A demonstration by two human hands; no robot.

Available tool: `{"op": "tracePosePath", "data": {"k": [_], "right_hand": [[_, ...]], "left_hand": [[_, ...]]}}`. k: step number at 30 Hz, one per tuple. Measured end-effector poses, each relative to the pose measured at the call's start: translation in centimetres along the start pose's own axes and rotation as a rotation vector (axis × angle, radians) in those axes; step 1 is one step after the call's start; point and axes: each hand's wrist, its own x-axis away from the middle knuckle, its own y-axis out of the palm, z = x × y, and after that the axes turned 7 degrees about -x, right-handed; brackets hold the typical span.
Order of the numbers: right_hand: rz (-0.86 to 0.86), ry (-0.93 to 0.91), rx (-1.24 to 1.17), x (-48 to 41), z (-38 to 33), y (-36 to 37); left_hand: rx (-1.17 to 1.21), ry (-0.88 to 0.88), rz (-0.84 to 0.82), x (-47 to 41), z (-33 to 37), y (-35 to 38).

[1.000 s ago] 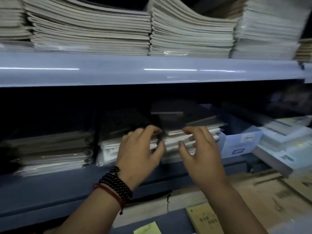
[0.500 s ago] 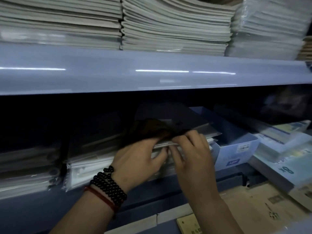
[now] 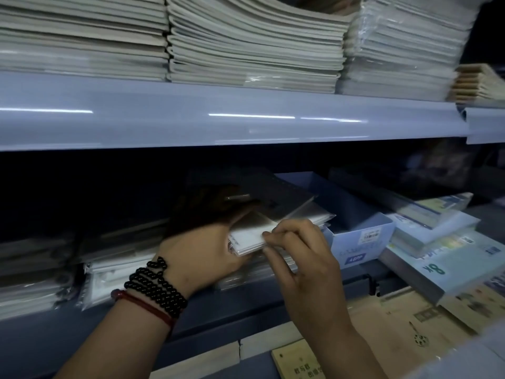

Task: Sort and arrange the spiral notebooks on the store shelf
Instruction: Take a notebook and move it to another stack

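Just left of the blue box (image 3: 363, 242) on the lower shelf, a wrapped notebook (image 3: 248, 237) is lifted slightly off the stack of notebooks (image 3: 114, 272) that runs further left of the box. The right hand (image 3: 300, 258) pinches its front edge with curled fingertips. The left hand (image 3: 202, 253), wearing a beaded bracelet (image 3: 155, 285), clasps the end farther from the box, thumb beneath and fingers reaching over into shadow.

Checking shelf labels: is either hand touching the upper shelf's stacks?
No, left hand and right hand both grip wrapped notebooks on the lower shelf, under the upper shelf.
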Motion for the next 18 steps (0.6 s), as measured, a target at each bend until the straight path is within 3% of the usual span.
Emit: {"op": "tracePosePath", "data": {"k": [2,4,7,9,13,18], "right_hand": [[-0.019,0.049,-0.054,0.0,-0.1,-0.3],[0.051,0.132,-0.171,0.0,-0.4,-0.4],[0.305,0.445,-0.443,-0.3,-1.3,-0.8],[0.338,0.635,-0.556,-0.8,-1.8,-1.0],[0.270,0.830,-0.749,-2.1,-2.4,-0.8],[0.367,0.905,-0.981,-2.8,-2.6,-0.4]], "left_hand": [[-0.039,-0.024,0.030,0.0,-0.1,-0.1],[0.075,0.033,-0.048,0.1,-0.2,-0.1],[0.114,0.124,-0.190,0.4,0.6,-0.1],[0.119,0.120,-0.186,0.1,0.7,-0.1],[0.152,0.035,-0.085,0.4,0.6,0.7],[-0.112,-0.084,0.046,-0.1,-0.3,1.1]]}}
